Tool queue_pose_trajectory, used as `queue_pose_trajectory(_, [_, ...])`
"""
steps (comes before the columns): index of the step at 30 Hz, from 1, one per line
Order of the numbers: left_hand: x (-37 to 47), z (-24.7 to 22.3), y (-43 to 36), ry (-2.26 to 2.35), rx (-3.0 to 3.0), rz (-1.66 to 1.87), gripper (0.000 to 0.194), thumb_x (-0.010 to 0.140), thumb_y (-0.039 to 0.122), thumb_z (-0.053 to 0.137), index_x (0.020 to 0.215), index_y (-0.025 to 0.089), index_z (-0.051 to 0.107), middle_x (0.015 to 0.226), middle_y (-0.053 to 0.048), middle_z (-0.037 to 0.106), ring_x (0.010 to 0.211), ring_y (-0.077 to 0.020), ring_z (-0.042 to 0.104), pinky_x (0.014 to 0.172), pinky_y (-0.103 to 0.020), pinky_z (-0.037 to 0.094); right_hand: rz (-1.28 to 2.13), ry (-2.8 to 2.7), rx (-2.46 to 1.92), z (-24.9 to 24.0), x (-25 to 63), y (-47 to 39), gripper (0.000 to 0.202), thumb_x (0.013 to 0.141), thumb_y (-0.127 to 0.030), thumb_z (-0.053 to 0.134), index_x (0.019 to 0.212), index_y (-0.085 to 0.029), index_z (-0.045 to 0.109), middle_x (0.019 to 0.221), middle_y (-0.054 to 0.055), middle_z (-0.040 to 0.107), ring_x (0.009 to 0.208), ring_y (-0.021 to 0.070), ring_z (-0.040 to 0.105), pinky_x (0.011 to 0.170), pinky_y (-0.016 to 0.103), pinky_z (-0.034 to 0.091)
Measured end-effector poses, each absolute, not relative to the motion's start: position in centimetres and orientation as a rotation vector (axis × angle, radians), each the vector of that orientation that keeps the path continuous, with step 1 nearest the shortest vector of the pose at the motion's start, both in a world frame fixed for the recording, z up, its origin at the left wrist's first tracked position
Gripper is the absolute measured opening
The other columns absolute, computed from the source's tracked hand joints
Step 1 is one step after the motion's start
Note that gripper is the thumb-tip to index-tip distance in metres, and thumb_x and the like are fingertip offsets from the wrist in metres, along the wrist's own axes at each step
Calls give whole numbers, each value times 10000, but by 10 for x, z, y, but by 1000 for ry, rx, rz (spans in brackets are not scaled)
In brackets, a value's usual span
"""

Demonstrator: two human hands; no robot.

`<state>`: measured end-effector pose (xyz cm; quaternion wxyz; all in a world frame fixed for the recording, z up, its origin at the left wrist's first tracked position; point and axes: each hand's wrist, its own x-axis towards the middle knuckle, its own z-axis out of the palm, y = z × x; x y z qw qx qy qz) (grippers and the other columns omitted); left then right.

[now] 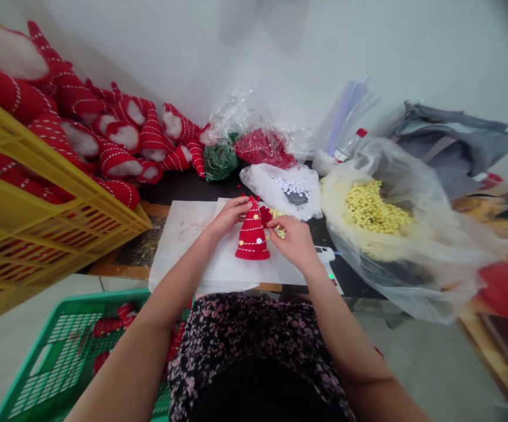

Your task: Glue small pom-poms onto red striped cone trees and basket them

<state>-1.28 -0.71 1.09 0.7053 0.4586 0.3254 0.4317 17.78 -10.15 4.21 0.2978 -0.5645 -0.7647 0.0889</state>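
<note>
A red cloth cone [254,237] with white dashed stripes stands upright over the white paper sheet [187,225], small yellow and white balls dotted on its front. My left hand [231,215] is closed on the cone's upper left side near the tip. On the cone's other side, my right hand [295,237] pinches a dark red flower-like piece [265,215] against or close to its upper right side; whether the two touch cannot be made out. Behind the right fingers lie loose yellow balls [277,214], partly hidden by the hand.
A yellow crate [60,176] with stuffed red striped cones [124,138] stands left. Below is a green basket [55,310] holding red pieces. Behind are a bag of white balls [258,176] and red and green bundles. A plastic bag [416,246] of yellow balls lies right.
</note>
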Motion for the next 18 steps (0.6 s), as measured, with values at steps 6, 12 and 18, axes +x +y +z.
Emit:
queue_pose_trajectory(6, [-13,8,-7,735,1101,969,351,665,419,876,823,172,682,799,1,661,718,-135,602,676,-249,454,194,-2181,-1205,61,148,-106,157,928,-126,568,925,-196,709,935,84,742,909,255,661,867,394,530])
queue_pose_trajectory(12, [-14,4,-5,745,1145,953,372,689,459,860,838,179,665,838,1,653,787,-148,611,714,-255,458,51,-2355,-1297,58,139,-99,229,950,-80,514,903,-168,720,924,120,696,909,272,599,902,430,516])
queue_pose_trajectory(18, [-14,7,-7,722,1158,924,388,686,471,872,844,177,674,851,-4,665,784,-145,623,714,-252,466,124,-2347,-1307,57,149,-100,264,956,-91,520,915,-169,768,949,115,701,937,267,615,927,425,519])
